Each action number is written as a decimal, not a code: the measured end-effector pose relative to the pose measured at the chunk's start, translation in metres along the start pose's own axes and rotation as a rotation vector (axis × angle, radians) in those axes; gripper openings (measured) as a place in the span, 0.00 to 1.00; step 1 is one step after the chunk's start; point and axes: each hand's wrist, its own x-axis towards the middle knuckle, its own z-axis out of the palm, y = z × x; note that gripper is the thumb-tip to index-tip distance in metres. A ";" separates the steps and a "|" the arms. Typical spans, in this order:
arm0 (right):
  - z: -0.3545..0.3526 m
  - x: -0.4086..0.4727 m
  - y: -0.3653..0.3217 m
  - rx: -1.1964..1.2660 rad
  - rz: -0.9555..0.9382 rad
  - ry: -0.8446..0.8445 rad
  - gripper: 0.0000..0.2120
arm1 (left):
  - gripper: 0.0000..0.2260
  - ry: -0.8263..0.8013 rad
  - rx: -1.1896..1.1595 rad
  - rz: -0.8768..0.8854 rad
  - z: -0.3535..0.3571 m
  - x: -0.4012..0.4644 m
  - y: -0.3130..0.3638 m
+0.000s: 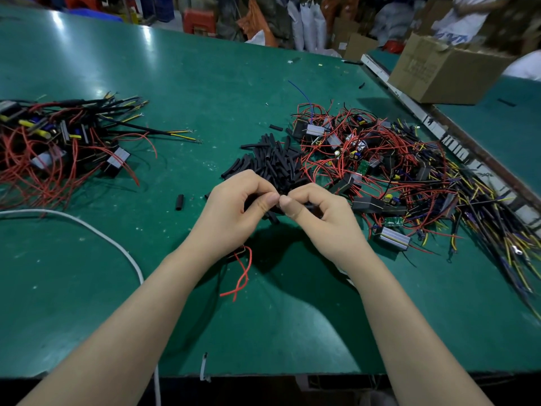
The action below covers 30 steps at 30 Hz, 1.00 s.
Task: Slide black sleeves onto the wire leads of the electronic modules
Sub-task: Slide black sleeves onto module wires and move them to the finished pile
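Observation:
My left hand (237,206) and my right hand (319,215) meet thumb to thumb above the green table (205,83). Each pinches something small and black between thumb and fingers, seemingly a black sleeve (310,206) and a wire lead; the junction is hidden by my fingers. Red wires (241,276) hang below my left wrist, so a module sits in that palm, mostly hidden. A heap of loose black sleeves (272,159) lies just beyond my hands. At the right is a tangled pile of modules (380,171) with red, yellow and dark leads. Another pile of modules (58,136) lies at the left.
A white cable (96,230) curves over the table's left front. One stray sleeve (179,202) lies left of my hands. A cardboard box (445,71) stands at the back right on a neighbouring table. Bags and crates crowd the floor behind.

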 end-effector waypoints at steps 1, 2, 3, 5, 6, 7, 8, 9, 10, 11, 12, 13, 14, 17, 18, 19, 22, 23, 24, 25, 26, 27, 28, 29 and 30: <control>-0.001 0.000 -0.002 0.067 0.060 -0.025 0.06 | 0.05 0.012 0.006 0.016 0.000 0.000 0.001; -0.001 0.000 -0.004 0.152 0.116 -0.041 0.06 | 0.05 0.022 0.011 0.033 0.001 -0.001 0.002; -0.001 0.001 -0.006 0.241 0.168 -0.052 0.08 | 0.05 0.029 0.019 0.051 0.002 -0.001 0.003; -0.001 0.002 -0.007 0.353 0.239 -0.062 0.12 | 0.04 0.042 0.033 0.083 0.004 -0.002 0.005; -0.001 0.002 -0.007 0.381 0.262 -0.059 0.13 | 0.04 0.049 0.034 0.090 0.005 -0.002 0.005; 0.000 0.002 -0.008 0.399 0.276 -0.056 0.13 | 0.04 0.053 0.036 0.091 0.005 -0.002 0.005; 0.001 0.002 -0.008 0.391 0.272 -0.052 0.11 | 0.04 0.056 0.042 0.087 0.005 -0.002 0.004; 0.002 0.001 -0.008 0.351 0.252 -0.045 0.09 | 0.04 0.058 0.050 0.081 0.004 -0.002 0.004; 0.002 0.001 -0.008 0.292 0.224 -0.035 0.07 | 0.04 0.061 0.057 0.069 0.004 -0.001 0.003; 0.003 0.000 -0.007 0.230 0.193 -0.017 0.07 | 0.04 0.067 0.057 0.053 0.004 0.000 0.003; 0.003 0.000 -0.006 0.182 0.159 0.016 0.07 | 0.05 0.076 0.054 0.033 0.004 0.000 0.003; 0.004 0.000 -0.005 0.152 0.121 0.065 0.07 | 0.05 0.083 0.049 0.013 0.004 0.001 0.002; 0.003 0.000 -0.005 0.127 0.073 0.128 0.06 | 0.06 0.089 0.043 -0.006 0.004 0.001 0.002; -0.002 0.000 -0.002 -0.091 -0.195 0.342 0.04 | 0.05 0.102 0.011 -0.072 0.004 0.001 0.000; -0.003 -0.001 0.000 -0.208 -0.317 0.377 0.04 | 0.04 0.106 0.002 -0.092 0.004 0.001 0.000; -0.002 -0.002 0.002 -0.311 -0.427 0.388 0.04 | 0.04 0.109 -0.005 -0.109 0.004 0.001 0.000; 0.005 -0.003 0.005 -0.481 -0.564 0.346 0.05 | 0.03 0.106 -0.031 -0.147 0.004 0.002 -0.001; 0.006 -0.003 0.007 -0.518 -0.565 0.338 0.06 | 0.04 0.103 -0.042 -0.156 0.004 0.002 -0.001; 0.007 -0.003 0.008 -0.548 -0.558 0.340 0.06 | 0.04 0.100 -0.053 -0.162 0.004 0.002 0.000; 0.007 -0.003 0.009 -0.567 -0.550 0.347 0.07 | 0.05 0.097 -0.062 -0.166 0.004 0.002 0.000; 0.007 -0.003 0.009 -0.577 -0.541 0.352 0.07 | 0.05 0.092 -0.068 -0.169 0.004 0.002 0.001; 0.007 -0.003 0.009 -0.581 -0.535 0.355 0.07 | 0.05 0.087 -0.072 -0.172 0.004 0.002 0.001; 0.007 -0.003 0.008 -0.583 -0.529 0.358 0.07 | 0.05 0.083 -0.077 -0.176 0.004 0.002 0.002; 0.008 -0.003 0.008 -0.580 -0.522 0.368 0.07 | 0.05 0.080 -0.082 -0.181 0.003 0.002 0.002; 0.008 -0.003 0.007 -0.575 -0.513 0.387 0.06 | 0.05 0.078 -0.089 -0.186 0.003 0.002 0.003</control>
